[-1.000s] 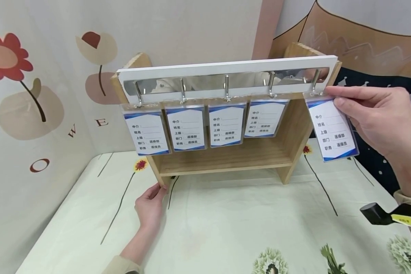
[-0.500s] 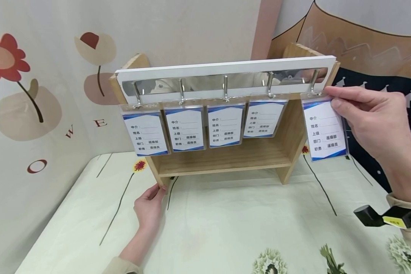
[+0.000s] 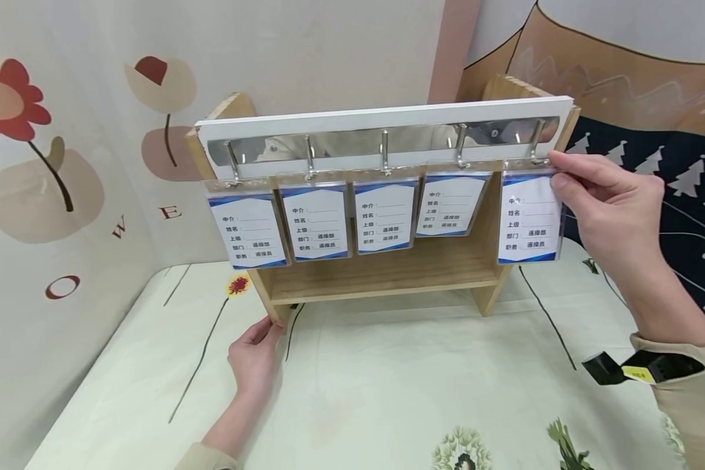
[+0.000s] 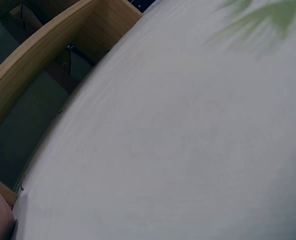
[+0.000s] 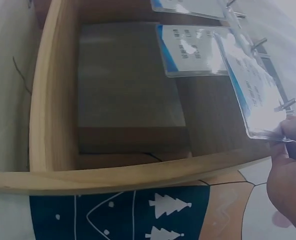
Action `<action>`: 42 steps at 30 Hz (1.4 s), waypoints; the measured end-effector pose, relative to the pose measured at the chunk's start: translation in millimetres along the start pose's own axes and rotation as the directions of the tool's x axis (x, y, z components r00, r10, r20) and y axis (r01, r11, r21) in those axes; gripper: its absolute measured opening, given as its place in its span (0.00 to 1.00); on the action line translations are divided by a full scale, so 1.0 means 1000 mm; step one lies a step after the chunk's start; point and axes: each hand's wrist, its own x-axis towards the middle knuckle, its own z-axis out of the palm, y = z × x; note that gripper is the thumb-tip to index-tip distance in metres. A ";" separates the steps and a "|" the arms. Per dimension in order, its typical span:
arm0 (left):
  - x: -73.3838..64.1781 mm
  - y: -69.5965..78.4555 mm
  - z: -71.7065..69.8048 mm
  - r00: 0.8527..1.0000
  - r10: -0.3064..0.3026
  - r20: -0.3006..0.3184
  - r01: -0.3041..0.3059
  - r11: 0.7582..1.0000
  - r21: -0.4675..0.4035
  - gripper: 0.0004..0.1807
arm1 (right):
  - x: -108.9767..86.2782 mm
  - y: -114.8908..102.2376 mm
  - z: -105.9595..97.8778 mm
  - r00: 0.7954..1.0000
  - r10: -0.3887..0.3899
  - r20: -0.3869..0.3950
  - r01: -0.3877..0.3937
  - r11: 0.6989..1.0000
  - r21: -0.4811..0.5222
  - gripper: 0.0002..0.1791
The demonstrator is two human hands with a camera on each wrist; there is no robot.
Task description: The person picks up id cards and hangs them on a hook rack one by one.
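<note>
A wooden shelf (image 3: 382, 281) stands on the table, with a white hook rail (image 3: 382, 111) across its top front. My right hand (image 3: 617, 202) pinches the upper right corner of a badge holder (image 3: 529, 219) at the rightmost hook (image 3: 536, 140). In the right wrist view that badge holder (image 5: 255, 97) hangs tilted from the fingers by the hook. Several similar badge holders hang from the other hooks, among them a left one (image 3: 249, 228) and a middle one (image 3: 386, 215). My left hand (image 3: 255, 359) grips the foot of the shelf's left side between thumb and fingers.
A pale flower-printed cloth (image 3: 376, 378) covers the table. Behind the shelf hangs a printed curtain (image 3: 341, 52), with a dark tree-patterned part (image 3: 681, 215) at the right. A black wrist camera (image 3: 640, 369) sits on the right sleeve.
The right hand has moved left with the badge holder, which has swung from tilted to nearly upright under the last hook. The left hand keeps its place at the shelf foot.
</note>
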 end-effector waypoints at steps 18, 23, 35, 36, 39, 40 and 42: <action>0.000 0.001 -0.001 1.000 -0.015 0.013 0.015 1.000 0.004 0.18 | 0.001 0.010 0.016 0.985 -0.124 -0.124 0.130 0.990 0.047 0.17; -0.001 0.001 -0.002 1.000 -0.014 0.015 0.014 1.000 0.006 0.19 | 0.002 0.013 0.017 0.980 -0.148 -0.131 0.154 0.987 0.037 0.16; -0.003 0.002 -0.002 1.000 -0.023 0.019 0.023 1.000 0.011 0.19 | -0.004 0.011 0.021 0.974 -0.161 -0.160 0.182 0.975 0.127 0.17; -0.003 0.002 -0.002 1.000 -0.021 0.019 0.021 1.000 0.010 0.19 | -0.005 0.011 0.022 0.973 -0.165 -0.159 0.186 0.974 0.133 0.17; -0.002 0.002 -0.001 1.000 -0.020 0.019 0.020 1.000 0.008 0.19 | -0.005 0.013 0.021 0.970 -0.192 -0.152 0.211 0.970 0.121 0.17; -0.002 0.002 -0.001 1.000 -0.020 0.019 0.019 1.000 0.011 0.19 | -0.006 0.014 0.021 0.967 -0.203 -0.152 0.222 0.968 0.119 0.17; 0.000 0.002 -0.002 1.000 -0.021 0.023 0.020 1.000 0.013 0.18 | -0.007 0.015 0.019 0.963 -0.221 -0.153 0.237 0.966 0.100 0.17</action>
